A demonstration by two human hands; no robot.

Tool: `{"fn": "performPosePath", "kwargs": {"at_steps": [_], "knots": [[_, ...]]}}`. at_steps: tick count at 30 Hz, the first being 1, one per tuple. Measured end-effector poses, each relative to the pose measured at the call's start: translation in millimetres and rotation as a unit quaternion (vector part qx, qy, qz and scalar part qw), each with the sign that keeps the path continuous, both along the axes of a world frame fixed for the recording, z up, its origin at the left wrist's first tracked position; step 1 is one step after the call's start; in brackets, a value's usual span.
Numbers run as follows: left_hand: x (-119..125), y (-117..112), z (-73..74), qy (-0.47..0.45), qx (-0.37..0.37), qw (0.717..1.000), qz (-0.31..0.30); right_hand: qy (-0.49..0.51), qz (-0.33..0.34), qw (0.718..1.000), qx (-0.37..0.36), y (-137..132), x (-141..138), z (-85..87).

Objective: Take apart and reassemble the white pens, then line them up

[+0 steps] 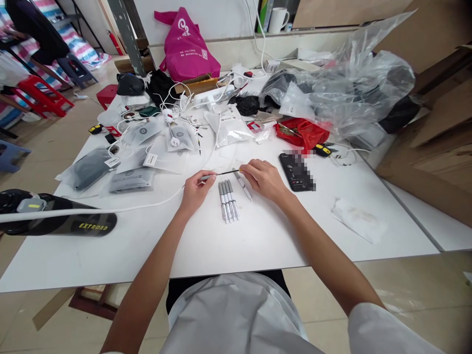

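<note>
Between finger and thumb, my left hand (196, 191) pinches a grey pen barrel (207, 177). A thin dark pen refill (227, 172) stretches from that barrel's end across to my right hand (263, 179). The right fingertips are closed on the refill's far end, where a yellowish bit shows. Below the refill, several grey-and-white pens (229, 201) lie side by side on the white table (265, 241). A white pen part (245, 188) rests at a slant just under my right hand; its upper end is partly hidden by the fingers.
A phone (296, 172) lies right of my right hand, near crumpled tissue (357, 219). At left are a black bottle (66, 216), a white cable and bagged packets (132, 181). Clutter, a red bag (304, 132) and clear plastic (332, 93) fill the back. Another person is at far left.
</note>
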State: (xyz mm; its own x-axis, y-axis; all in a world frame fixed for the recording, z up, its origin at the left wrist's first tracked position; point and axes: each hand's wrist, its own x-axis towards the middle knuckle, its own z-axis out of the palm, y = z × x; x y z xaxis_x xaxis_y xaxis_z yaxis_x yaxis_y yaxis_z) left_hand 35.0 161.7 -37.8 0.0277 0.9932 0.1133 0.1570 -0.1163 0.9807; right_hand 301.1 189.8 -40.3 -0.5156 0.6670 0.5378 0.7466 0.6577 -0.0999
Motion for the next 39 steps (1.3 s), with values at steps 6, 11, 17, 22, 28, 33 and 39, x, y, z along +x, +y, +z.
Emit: {"fn": "performPosePath", "kwargs": {"at_steps": [6,11,17,22,28,33,39], "knots": [[0.6,-0.6,2.3,-0.009,0.005,1.000,0.009,0.005,0.005,1.000,0.000,0.6,1.6,-0.1],[0.2,-0.4,1.4,-0.016,-0.002,1.000,-0.007,0.012,0.007,1.000,0.004,0.1,-0.4,-0.7],[0.1,-1.3,1.3,0.003,-0.027,0.999,-0.022,0.004,0.023,1.000,0.016,-0.6,-2.5,-1.3],[-1.7,0.5,0.8,-0.013,-0.024,1.000,0.000,0.029,0.012,0.999,0.026,1.8,2.1,-0.2],[-1.0,1.8,0.2,-0.044,-0.032,0.998,0.012,0.037,0.005,0.999,-0.005,1.8,4.1,0.9],[0.3,0.4,0.3,-0.032,-0.039,0.999,-0.005,0.030,0.011,0.999,-0.009,0.1,1.1,0.7],[-0.4,1.8,3.7,-0.068,-0.026,0.997,0.030,0.037,0.005,0.999,-0.008,0.8,3.4,3.2]]}}
